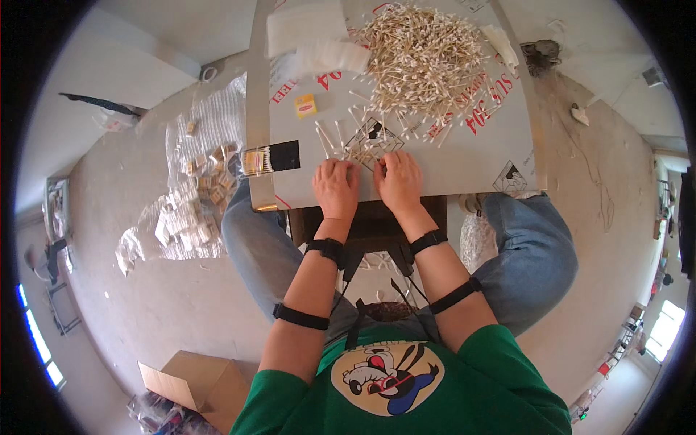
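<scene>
Both hands are over the near part of a metal-topped table [449, 174], a short gap apart. My left hand [336, 185] has its fingers curled in and pressed against the end of a small bunch of cotton swabs [362, 154]. At the other end of that bunch, my right hand [399, 180] pinches with curled fingers. The fingertips partly hide what they hold. Several loose swabs [330, 138] lie just beyond the hands. Farther off rises a large heap of cotton swabs [428, 61], with strays spreading toward me.
Clear plastic bags [308, 32] lie at the table's far left, above a small yellow card [306, 106]. Packed swabs [255, 162] sit by a black strip [285, 155] at the left edge. Filled packs [210, 181] rest on bubble wrap [206, 119] on the floor. A cardboard box [221, 391] stands lower left.
</scene>
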A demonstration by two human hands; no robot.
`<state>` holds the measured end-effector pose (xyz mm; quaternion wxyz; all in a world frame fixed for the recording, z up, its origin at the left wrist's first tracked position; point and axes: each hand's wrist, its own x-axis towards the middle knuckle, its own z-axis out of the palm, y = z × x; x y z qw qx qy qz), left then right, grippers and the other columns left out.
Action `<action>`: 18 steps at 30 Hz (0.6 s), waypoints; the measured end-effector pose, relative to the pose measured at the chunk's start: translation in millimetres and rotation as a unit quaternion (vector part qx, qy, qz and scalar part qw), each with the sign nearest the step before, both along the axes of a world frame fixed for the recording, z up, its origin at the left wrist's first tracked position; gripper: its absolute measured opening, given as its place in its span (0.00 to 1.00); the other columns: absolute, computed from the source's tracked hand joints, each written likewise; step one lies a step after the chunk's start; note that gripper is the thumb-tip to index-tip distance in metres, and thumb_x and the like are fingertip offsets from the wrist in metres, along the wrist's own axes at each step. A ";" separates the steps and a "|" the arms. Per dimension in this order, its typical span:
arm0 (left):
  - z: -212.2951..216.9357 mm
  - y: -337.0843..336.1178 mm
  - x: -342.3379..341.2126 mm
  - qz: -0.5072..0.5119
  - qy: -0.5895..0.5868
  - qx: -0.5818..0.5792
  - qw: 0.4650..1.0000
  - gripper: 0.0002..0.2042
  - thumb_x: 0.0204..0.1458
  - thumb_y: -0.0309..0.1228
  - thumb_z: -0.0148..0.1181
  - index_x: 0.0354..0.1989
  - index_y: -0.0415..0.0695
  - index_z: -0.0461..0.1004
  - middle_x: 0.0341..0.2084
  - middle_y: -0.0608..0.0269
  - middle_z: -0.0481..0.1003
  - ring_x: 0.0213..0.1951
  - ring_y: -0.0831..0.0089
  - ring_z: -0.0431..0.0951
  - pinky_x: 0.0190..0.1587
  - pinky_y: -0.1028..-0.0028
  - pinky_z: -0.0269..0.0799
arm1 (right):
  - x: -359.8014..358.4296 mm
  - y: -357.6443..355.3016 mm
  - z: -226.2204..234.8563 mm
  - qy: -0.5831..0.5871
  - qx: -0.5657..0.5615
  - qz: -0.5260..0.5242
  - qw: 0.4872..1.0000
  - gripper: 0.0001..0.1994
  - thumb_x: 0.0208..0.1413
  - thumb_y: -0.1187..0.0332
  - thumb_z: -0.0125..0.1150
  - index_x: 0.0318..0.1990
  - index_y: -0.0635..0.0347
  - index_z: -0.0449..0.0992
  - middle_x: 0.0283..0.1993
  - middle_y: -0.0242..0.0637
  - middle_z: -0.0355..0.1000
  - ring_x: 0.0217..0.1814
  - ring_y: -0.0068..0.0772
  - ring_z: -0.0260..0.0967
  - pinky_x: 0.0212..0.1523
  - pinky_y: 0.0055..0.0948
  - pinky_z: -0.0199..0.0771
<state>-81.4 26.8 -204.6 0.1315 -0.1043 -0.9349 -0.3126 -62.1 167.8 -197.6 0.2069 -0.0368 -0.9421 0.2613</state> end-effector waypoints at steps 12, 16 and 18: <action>-2.9 -17.6 -5.5 -0.068 0.004 0.017 0.998 0.06 0.44 0.29 0.66 0.31 0.48 0.78 0.33 0.62 0.71 0.40 0.60 0.72 0.42 0.62 0.67 | -0.9 14.1 -5.6 -0.034 -0.150 -0.040 0.987 0.04 0.51 0.73 0.63 0.32 0.59 0.73 0.30 0.42 0.72 0.34 0.49 0.71 0.32 0.42 0.71; 1.6 -23.3 -4.9 -0.103 0.004 0.028 0.994 0.05 0.44 0.27 0.66 0.31 0.47 0.79 0.32 0.62 0.71 0.37 0.60 0.73 0.40 0.63 0.69 | 1.6 19.9 -3.7 -0.016 -0.135 0.005 0.991 0.04 0.51 0.74 0.62 0.32 0.59 0.73 0.31 0.41 0.72 0.34 0.49 0.71 0.33 0.42 0.72; 3.5 -24.8 -4.3 -0.106 0.012 0.037 0.994 0.06 0.43 0.25 0.66 0.30 0.45 0.79 0.31 0.60 0.72 0.36 0.59 0.73 0.39 0.63 0.70 | 4.1 19.1 -1.0 -0.019 -0.091 0.050 0.994 0.04 0.50 0.75 0.62 0.33 0.59 0.74 0.33 0.40 0.72 0.36 0.48 0.71 0.35 0.41 0.72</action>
